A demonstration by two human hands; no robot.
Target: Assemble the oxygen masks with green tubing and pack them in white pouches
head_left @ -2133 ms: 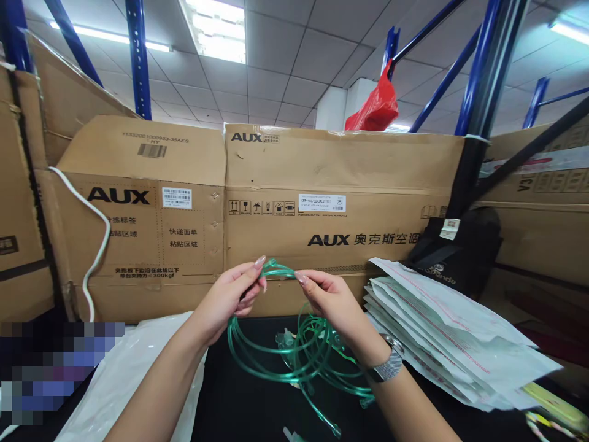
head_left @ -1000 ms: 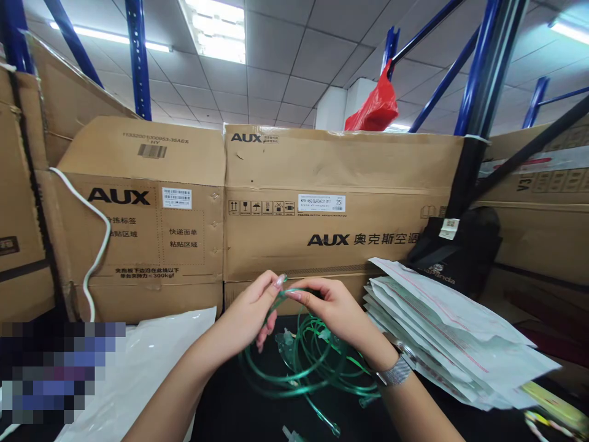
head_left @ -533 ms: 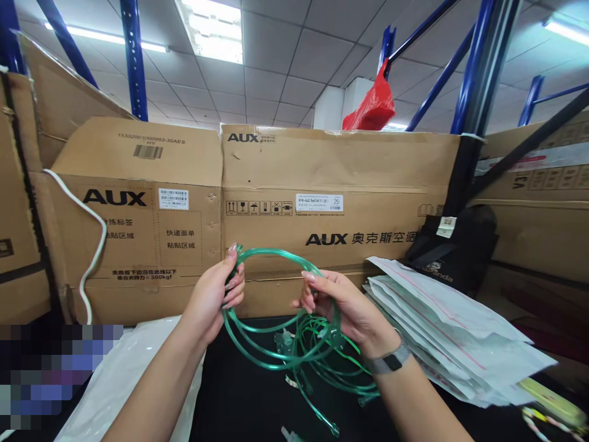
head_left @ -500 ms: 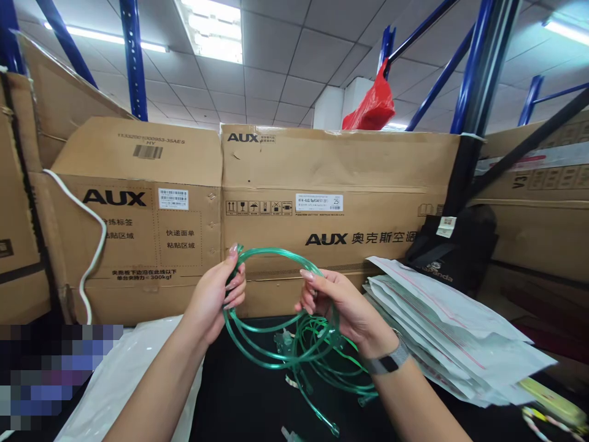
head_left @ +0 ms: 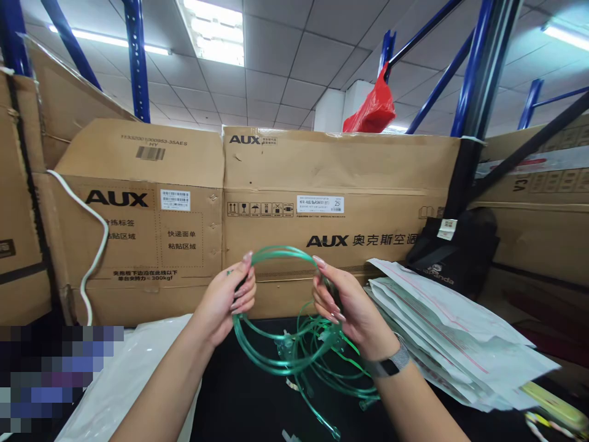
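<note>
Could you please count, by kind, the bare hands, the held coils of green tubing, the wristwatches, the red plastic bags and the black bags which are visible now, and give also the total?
Bare hands: 2 (left hand, right hand)
Held coil of green tubing: 1
Wristwatch: 1
Red plastic bag: 1
Black bag: 1
Total: 6

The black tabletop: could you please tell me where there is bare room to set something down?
One bare patch of black tabletop lies between the white plastic bag and the pale connector; another between the trailing tube end and right forearm. It is crowded beyond, with loose green tubing, and rightward, under white packets.
</note>
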